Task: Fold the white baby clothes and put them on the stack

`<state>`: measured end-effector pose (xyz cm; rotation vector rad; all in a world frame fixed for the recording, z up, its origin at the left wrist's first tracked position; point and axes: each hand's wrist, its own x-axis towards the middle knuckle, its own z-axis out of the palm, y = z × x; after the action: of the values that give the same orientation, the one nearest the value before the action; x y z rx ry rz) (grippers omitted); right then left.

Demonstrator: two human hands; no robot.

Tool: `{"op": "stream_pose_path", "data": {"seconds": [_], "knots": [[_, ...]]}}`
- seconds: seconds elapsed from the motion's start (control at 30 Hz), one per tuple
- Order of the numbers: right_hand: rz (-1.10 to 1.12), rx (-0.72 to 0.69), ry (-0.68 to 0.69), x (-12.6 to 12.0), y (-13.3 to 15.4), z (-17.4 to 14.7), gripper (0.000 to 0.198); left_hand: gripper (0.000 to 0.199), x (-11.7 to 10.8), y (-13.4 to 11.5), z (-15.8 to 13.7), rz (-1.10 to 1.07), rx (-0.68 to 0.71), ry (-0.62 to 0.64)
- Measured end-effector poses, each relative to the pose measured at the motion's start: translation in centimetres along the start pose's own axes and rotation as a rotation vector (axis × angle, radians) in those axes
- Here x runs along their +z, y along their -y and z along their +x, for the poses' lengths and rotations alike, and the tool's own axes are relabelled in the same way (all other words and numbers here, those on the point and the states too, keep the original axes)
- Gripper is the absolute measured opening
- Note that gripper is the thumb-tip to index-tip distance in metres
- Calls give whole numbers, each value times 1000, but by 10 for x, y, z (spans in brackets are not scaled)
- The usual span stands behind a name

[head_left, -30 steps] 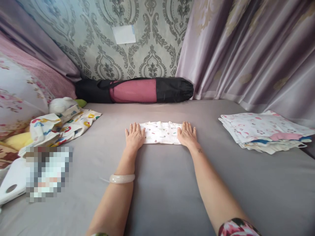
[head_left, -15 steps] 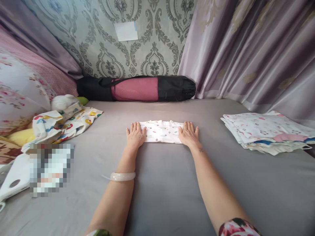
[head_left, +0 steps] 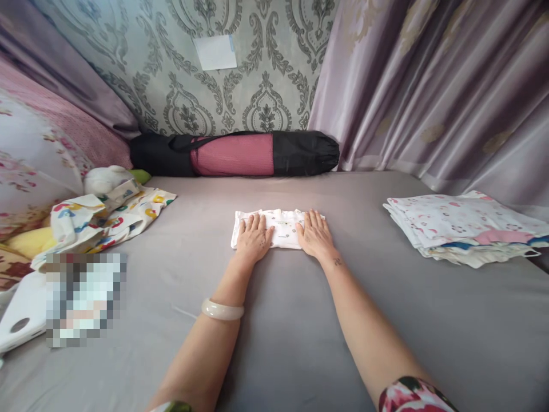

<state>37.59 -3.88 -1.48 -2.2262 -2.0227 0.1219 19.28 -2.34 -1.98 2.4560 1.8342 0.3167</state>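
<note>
A folded white cloth with small coloured prints (head_left: pixel 283 229), likely a garment, lies as a flat strip on the grey bed sheet (head_left: pixel 283 309). Palm down, my left hand (head_left: pixel 254 237) rests on its left part with fingers stretched out. On the right part lies my right hand (head_left: pixel 315 232), also flat with the fingers extended. The cloth's middle shows between the two hands, and its left end sticks out past my left hand. Neither hand grips anything.
At right lies a stack of folded clothes (head_left: pixel 463 229). A rolled mat in a black and pink bag (head_left: pixel 234 154) runs along the wall. On the left are a patterned garment (head_left: pixel 115 220), a plush toy (head_left: pixel 105 178) and a white object with an oval hole (head_left: pixel 23 312). Curtains (head_left: pixel 398 86) hang at right.
Both hands have moved inward from the cloth's ends, closer to each other, and stay flat on it. The cloth has barely shifted, and the view has moved slightly.
</note>
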Motion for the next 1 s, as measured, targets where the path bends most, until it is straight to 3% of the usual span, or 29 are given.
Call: {"op": "stream_pose_path", "data": {"seconds": [0.33, 0.53, 0.67, 1.0], "knots": [[-23, -9, -21, 0, 2, -1, 61, 59, -4, -1, 0, -19, -14, 8], [1, -128, -101, -1, 19, -5, 57, 55, -5, -11, -1, -36, 83, -68], [35, -154, -75, 5, 24, -7, 57, 51, -1, -15, -2, -44, 135, -25], [34, -159, -53, 7, 23, -7, 56, 48, -1, -16, 0, -124, 120, 2]]}}
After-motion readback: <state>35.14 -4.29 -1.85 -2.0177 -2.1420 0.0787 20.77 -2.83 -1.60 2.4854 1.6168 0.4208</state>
